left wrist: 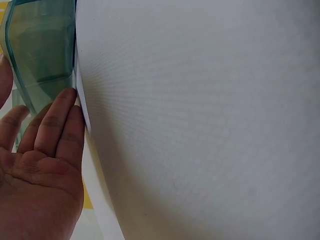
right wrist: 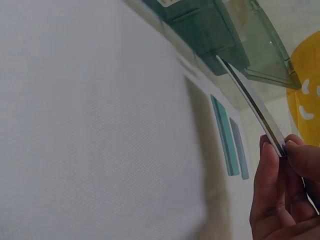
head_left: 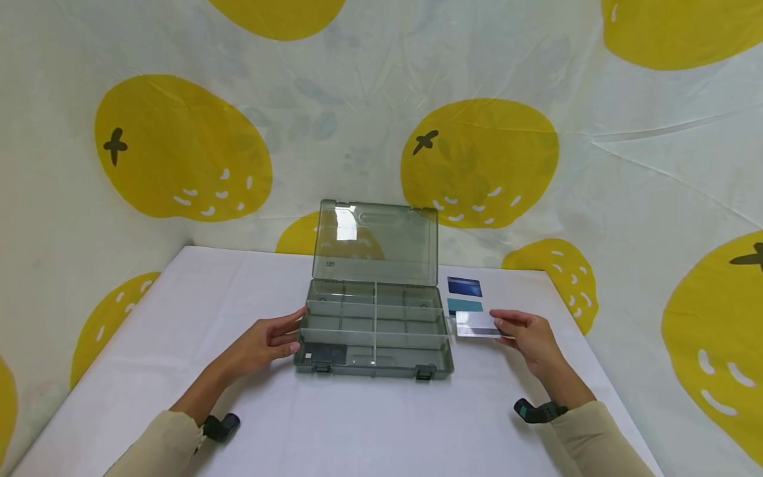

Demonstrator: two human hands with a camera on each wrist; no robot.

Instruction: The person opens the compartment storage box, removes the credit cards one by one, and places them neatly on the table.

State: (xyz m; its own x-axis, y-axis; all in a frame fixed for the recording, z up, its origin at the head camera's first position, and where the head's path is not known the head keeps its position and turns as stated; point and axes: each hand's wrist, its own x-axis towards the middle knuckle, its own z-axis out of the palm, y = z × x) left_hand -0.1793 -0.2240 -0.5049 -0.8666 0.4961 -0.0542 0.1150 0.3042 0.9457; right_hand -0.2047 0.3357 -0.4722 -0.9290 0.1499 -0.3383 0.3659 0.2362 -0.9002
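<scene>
A grey see-through compartment box lies on the table with its lid raised at the back. My left hand rests against the box's left side, its fingers fairly straight in the left wrist view. To the right of the box, my right hand pinches a white card with a grey stripe between thumb and fingers. The right wrist view shows that card edge-on, held above the table. A dark card lies in the front left compartment.
Two more cards lie on the table right of the box: a dark blue card behind and a teal card, partly hidden by the white one. A white cloth covers the table. Behind it hangs a fruit-print curtain.
</scene>
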